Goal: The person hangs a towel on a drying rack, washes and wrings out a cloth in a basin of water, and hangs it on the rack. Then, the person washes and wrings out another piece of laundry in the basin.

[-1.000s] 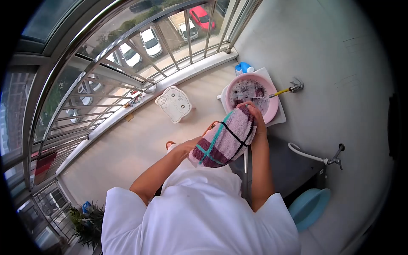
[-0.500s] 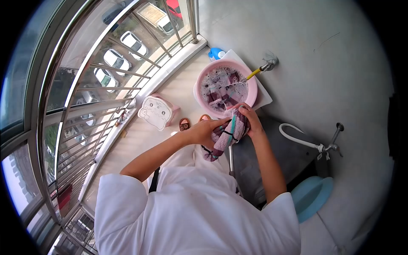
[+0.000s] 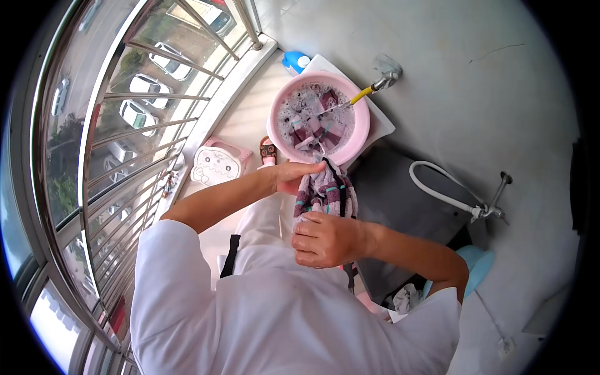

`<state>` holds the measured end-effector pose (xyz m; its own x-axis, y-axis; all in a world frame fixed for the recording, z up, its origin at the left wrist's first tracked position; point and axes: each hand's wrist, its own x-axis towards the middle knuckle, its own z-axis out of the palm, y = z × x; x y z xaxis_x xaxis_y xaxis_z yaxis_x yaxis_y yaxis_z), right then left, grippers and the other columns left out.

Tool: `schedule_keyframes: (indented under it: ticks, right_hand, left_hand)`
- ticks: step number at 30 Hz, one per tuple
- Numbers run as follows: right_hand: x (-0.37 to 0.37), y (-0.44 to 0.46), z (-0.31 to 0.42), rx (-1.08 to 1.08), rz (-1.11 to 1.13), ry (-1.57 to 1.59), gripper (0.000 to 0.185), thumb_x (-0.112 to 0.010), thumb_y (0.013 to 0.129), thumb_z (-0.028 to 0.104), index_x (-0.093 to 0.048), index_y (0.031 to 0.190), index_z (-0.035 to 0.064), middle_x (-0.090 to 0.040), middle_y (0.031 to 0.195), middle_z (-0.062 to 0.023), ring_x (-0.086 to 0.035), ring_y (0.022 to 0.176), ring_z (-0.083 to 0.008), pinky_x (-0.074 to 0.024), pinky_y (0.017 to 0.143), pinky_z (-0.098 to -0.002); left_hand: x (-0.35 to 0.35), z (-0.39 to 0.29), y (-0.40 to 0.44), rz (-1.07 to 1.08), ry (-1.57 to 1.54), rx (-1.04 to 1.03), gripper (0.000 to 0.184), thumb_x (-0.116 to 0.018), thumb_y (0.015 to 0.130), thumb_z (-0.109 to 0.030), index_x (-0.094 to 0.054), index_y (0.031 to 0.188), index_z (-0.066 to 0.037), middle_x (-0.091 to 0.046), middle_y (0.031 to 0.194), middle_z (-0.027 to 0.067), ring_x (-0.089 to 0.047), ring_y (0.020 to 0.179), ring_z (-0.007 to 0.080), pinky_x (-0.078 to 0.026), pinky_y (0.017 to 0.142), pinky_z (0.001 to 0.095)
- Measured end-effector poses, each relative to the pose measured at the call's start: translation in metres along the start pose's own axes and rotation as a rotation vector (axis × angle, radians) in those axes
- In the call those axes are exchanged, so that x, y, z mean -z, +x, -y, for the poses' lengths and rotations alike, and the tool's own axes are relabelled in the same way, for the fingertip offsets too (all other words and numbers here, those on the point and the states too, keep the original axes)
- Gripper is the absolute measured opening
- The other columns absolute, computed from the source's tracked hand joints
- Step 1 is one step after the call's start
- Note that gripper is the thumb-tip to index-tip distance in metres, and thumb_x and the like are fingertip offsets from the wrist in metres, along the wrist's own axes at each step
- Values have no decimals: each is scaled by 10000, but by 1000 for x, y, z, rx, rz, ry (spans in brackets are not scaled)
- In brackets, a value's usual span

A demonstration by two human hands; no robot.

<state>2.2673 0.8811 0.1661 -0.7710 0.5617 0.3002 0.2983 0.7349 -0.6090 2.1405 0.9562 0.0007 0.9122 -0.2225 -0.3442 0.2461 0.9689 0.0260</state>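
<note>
A pink and maroon towel (image 3: pixel 327 187) with teal and black stripes hangs bunched between my two hands, just in front of the pink basin. My left hand (image 3: pixel 299 175) is at its upper end, thumb over the cloth, the other fingers partly hidden. My right hand (image 3: pixel 325 240) wraps round the lower part in a fist, nearer my body. The pink basin (image 3: pixel 361 128) holds foamy water and more cloth of the same colours. From a wall tap (image 3: pixel 385 78), a yellow nozzle points into the basin, with a thin stream of water.
A blue bottle (image 3: pixel 294 62) stands behind the basin. To the left are a small white and pink stool (image 3: pixel 215 164) and the window railing (image 3: pixel 150 131). On the right are a dark grey surface (image 3: pixel 400 212), a white hose (image 3: pixel 440 194) and a light blue basin (image 3: pixel 478 269).
My right hand has moved down from the towel's top to its lower part. The towel now hangs lengthwise between both hands. The view has shifted, with the basin further left.
</note>
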Motion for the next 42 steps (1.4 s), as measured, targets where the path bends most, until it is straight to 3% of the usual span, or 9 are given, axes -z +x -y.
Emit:
schedule_keyframes:
  ticks: [11,14,19,21,27,29,34,36,42]
  right_hand:
    - [-13,-30,-37,-854,-1668,319,278,-588,835,296,-491,923,52,-527,981,-108,-526,955,-256,-455,845,-406]
    - [-37,-51,-53,-1161,-1965,704,250,-527,891,308,-493,917,61,-533,978,-81,-537,931,-210,-455,834,-365]
    - [-84,-108,-97,-971,-1564,1722,182,-534,900,246,-539,919,65,-557,902,-47,-532,824,-142,-462,771,-298]
    - [-86,-102,-94,-1054,-1260,935,182,-543,894,240,-551,905,59,-553,870,-30,-529,796,-132,-460,755,-296]
    - [-75,-123,-138,-1285,-1506,1164,80,-626,837,98,-574,853,39,-568,805,4,-532,745,-72,-447,666,-246]
    - [-52,-120,-140,-1328,-1509,848,105,-659,801,54,-561,832,34,-553,737,10,-532,718,-68,-448,639,-253]
    - [-4,-69,-113,-838,-703,73,166,-691,713,41,-547,795,34,-572,807,-67,-573,737,-221,-478,686,-307]
    - [-3,-51,-98,-623,-500,69,229,-717,639,31,-522,756,53,-556,810,-99,-571,742,-243,-487,704,-320]
    - [-18,-21,-70,38,-13,-27,252,-715,604,183,-535,755,92,-567,812,-49,-567,773,-204,-497,701,-363]
  left_hand:
    - [-94,-17,2,-442,-58,-1075,464,-554,734,-34,-502,1195,-45,-566,1151,117,-529,1067,247,-393,963,367]
    - [-83,-21,9,-521,1023,-1332,359,-605,645,-37,-626,1002,-72,-596,1045,100,-540,974,236,-393,871,363]
    - [-103,-29,19,-250,1675,-1340,243,-691,518,-165,-600,741,-133,-554,881,17,-505,860,247,-348,749,448]
    - [-96,-31,31,-141,1799,-1312,241,-699,516,-176,-591,728,-134,-537,872,20,-499,841,250,-343,752,460]
    - [-51,-43,32,-524,1559,-1021,358,-766,614,-260,-587,894,-126,-539,964,20,-494,910,238,-356,815,381]
    - [-34,-33,24,-494,883,-768,308,-712,739,-347,-591,914,-124,-554,1003,4,-486,968,193,-352,839,348]
    - [16,-31,14,-520,206,-156,488,-366,945,-542,-586,869,-113,-555,1129,54,-518,1026,178,-419,886,364]
    - [38,-36,22,-431,156,74,458,-383,935,-554,-560,837,-143,-579,975,8,-517,878,134,-429,699,308]
    - [35,-10,30,-308,132,435,620,-554,826,-598,-429,1258,-171,-469,1237,92,-442,1122,234,-348,966,496]
